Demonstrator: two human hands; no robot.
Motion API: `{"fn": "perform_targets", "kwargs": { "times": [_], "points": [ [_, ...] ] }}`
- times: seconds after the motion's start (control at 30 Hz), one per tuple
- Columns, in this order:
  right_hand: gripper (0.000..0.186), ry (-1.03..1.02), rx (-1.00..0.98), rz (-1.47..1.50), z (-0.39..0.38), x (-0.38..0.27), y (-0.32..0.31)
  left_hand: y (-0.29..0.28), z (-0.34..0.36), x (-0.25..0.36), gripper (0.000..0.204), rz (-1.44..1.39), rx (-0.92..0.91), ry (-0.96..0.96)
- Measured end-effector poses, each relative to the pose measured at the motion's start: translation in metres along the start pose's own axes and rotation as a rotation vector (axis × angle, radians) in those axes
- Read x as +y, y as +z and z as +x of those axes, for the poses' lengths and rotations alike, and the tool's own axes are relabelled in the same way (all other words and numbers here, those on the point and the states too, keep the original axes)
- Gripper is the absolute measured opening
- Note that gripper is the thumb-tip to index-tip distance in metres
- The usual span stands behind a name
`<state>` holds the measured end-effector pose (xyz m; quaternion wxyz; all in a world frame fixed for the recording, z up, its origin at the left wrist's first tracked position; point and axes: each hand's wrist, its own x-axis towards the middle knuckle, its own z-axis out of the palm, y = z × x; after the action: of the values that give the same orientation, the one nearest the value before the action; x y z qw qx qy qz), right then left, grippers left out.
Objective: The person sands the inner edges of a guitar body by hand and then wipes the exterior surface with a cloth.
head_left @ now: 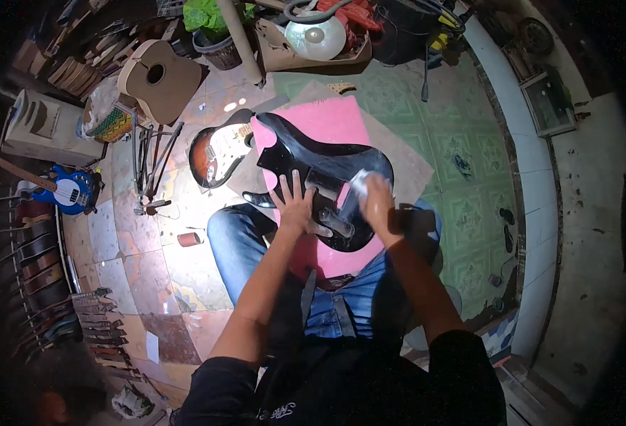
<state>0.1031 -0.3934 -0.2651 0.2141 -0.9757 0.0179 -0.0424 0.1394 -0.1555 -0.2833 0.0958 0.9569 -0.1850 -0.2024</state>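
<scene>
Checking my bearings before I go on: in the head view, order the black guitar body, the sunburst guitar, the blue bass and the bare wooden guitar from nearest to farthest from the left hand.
1. Black guitar body: under the left hand, on the lap.
2. Sunburst guitar: on the floor, ahead and left.
3. Bare wooden guitar: farther ahead and left.
4. Blue bass: far left.

Not much packaging here, honestly. Using the black guitar body (325, 177) as the landmark: far off to its upper left there's a pale boxy carton (42, 128) lying on its side. Straight up beyond it sits an open brown cardboard box (279, 51), flaps splayed. No labels, signs or screens that I can make out.
</scene>
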Motion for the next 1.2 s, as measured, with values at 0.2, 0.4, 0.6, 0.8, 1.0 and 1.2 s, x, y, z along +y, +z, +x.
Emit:
{"fn": "perform_targets", "kwargs": {
  "times": [0.2,0.4,0.6,0.8,1.0,1.2],
  "points": [
    [0.037,-0.134,-0.068,0.006,-0.070,-0.015,0.011,0.023,0.006,-0.012,0.142,0.086,0.009,-0.030],
    [0.036,-0.194,0.000,0.121,-0.045,-0.027,0.013,-0.021,-0.003,0.011,0.127,-0.010,-0.051,-0.061],
    [0.037,-0.221,-0.088,0.144,-0.076,-0.011,-0.007,-0.012,-0.006,0.008,0.132,0.003,-0.061,-0.068],
    [0.035,-0.318,-0.064,0.107,-0.044,-0.027,0.009,0.012,0.002,-0.001,0.119,0.040,0.105,-0.028],
    [0.037,-0.336,-0.105,0.152,-0.068,-0.003,0.005,0.027,0.002,-0.008,0.080,0.061,0.247,-0.013],
    [0.033,-0.365,-0.094,0.111,-0.033,-0.031,0.013,0.010,0.003,0.003,0.124,0.003,0.108,-0.021]
  ]
}}
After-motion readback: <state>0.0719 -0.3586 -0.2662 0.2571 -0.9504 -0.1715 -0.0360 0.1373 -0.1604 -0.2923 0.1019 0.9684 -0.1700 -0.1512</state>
